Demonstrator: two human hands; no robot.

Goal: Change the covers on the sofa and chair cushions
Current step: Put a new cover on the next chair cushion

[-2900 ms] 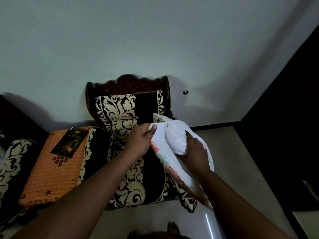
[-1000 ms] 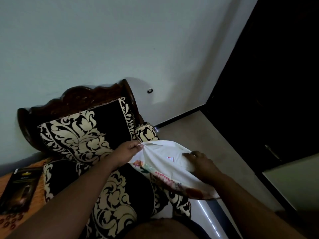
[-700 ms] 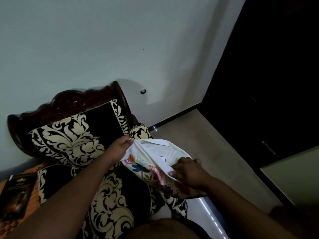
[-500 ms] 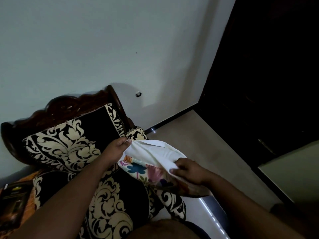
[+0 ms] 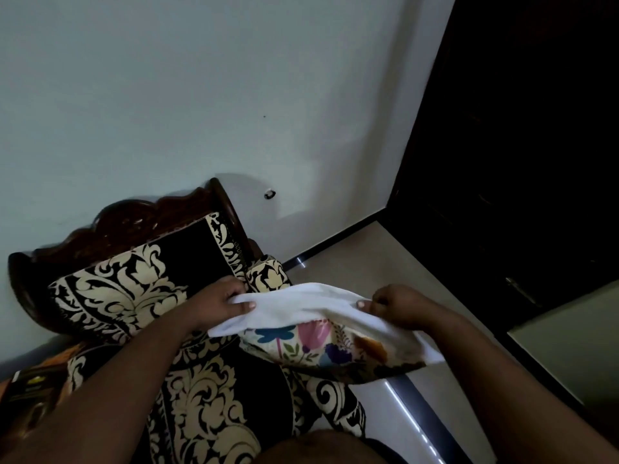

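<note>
Cushion (image 5: 321, 343) held crosswise between hands, long axis left-right; left hand (image 5: 221, 304) and right hand (image 5: 398, 308) pinch white cover hem (image 5: 301, 301) at opposite ends, equally near

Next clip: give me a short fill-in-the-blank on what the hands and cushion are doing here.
1. Both hands, left hand and right hand, grip the ____ edge of the cover.
2. The cushion cover shows a ____ print below that edge.
3. The cushion is held over a black and cream ____.
4. The chair's back stands against the ____.

Missing words: white; floral; chair; wall
</note>
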